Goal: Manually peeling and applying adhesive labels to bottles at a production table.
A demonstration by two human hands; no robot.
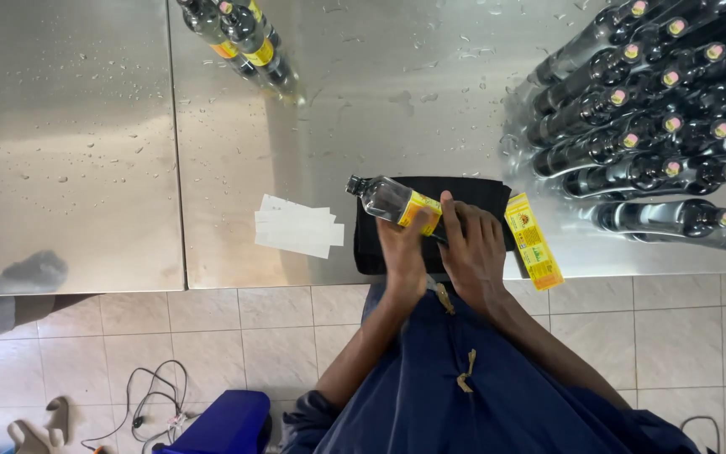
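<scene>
Wet steel table point(86, 168): bottles point(657, 126), labels point(296, 227)

The desk point(86, 126) is glossy, water-spotted steel; the bottle point(388, 200) clear shiny plastic; the mat point(472, 195) matt black cloth; the strips point(296, 229) plain white paper.

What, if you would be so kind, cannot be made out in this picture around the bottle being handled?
Head view only:
- Lower half of the clear bottle: covered by the left hand and right hand.
- Black mat: its near part is hidden by both hands.
- Two labelled bottles: cut off by the top edge.
- Stacked bottles: run off the right edge, count unclear.
- White strips: too small to count.
</scene>
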